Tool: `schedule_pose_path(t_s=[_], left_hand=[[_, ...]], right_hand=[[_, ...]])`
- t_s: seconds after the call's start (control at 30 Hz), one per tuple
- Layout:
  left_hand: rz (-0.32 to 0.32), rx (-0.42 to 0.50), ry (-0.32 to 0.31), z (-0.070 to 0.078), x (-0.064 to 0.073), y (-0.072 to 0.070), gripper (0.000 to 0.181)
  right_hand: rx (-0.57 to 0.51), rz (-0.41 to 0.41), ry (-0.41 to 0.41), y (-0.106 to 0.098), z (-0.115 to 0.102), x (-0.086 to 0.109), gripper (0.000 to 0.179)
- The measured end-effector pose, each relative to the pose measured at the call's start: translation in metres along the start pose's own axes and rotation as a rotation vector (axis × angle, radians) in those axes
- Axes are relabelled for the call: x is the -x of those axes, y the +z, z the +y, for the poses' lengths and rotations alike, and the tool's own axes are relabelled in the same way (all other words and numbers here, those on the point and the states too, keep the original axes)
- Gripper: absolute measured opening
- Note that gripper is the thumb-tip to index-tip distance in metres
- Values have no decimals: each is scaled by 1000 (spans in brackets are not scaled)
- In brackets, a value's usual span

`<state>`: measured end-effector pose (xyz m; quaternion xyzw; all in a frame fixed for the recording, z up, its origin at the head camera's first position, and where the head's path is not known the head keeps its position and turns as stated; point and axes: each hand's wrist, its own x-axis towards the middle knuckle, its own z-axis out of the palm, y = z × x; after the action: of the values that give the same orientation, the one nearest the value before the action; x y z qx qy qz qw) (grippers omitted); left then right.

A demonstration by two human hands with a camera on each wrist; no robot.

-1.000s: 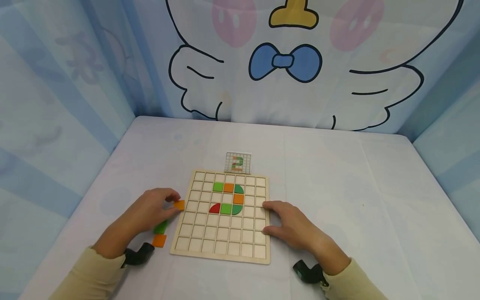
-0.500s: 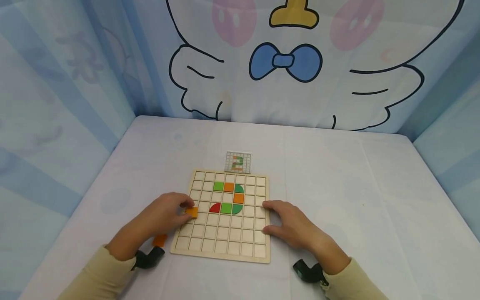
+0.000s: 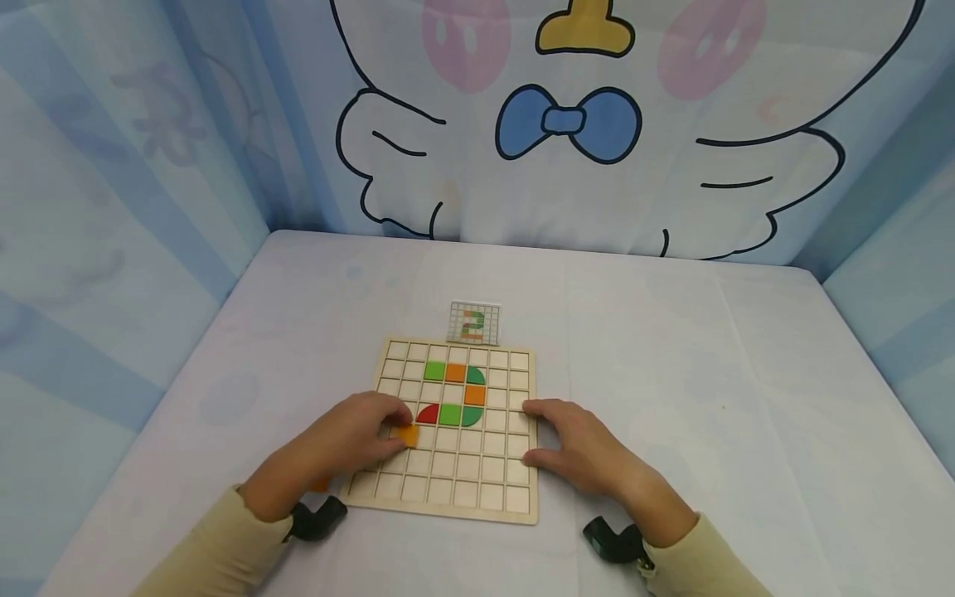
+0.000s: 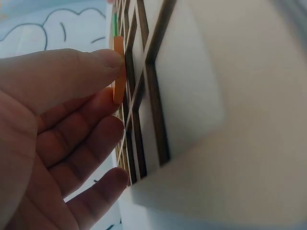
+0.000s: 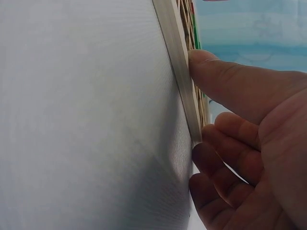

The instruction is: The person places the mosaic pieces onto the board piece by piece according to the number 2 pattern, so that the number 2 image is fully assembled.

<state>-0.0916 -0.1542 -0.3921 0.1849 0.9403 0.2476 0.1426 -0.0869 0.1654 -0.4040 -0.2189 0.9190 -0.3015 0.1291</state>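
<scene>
Pinching 1 orange tile [image 3: 408, 436], the left hand [image 3: 352, 433] spans its width.

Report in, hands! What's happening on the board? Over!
Left hand pinches orange tile over grid board. Right hand touches its right edge. Nothing visibly blocking the tile.

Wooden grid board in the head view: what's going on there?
A person has both hands at it. The left hand pinches an orange square tile low over the left part of the wooden grid board; whether it touches the surface is unclear. The right hand touches the board's right edge. Seven coloured tiles sit in cells, a small pattern card is just beyond the far edge, and a second orange piece, mostly hidden, is off the near left corner.
</scene>
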Motion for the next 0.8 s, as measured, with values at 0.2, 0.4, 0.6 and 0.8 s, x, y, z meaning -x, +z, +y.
schedule_pose_path(t_s=[0.2,0.4,0.6,0.8], left_hand=[[25,-35,59,4,-1,5,19],[43,-37,80,7,0,8,17],[41,-31,104,9,-1,10,16],[48,-25,71,10,-2,11,16]], right_hand=[[3,3,-2,0,0,0,59],[0,5,1,0,0,1,59],[-1,10,2,0,0,1,59],[-4,-2,11,0,-1,0,59]])
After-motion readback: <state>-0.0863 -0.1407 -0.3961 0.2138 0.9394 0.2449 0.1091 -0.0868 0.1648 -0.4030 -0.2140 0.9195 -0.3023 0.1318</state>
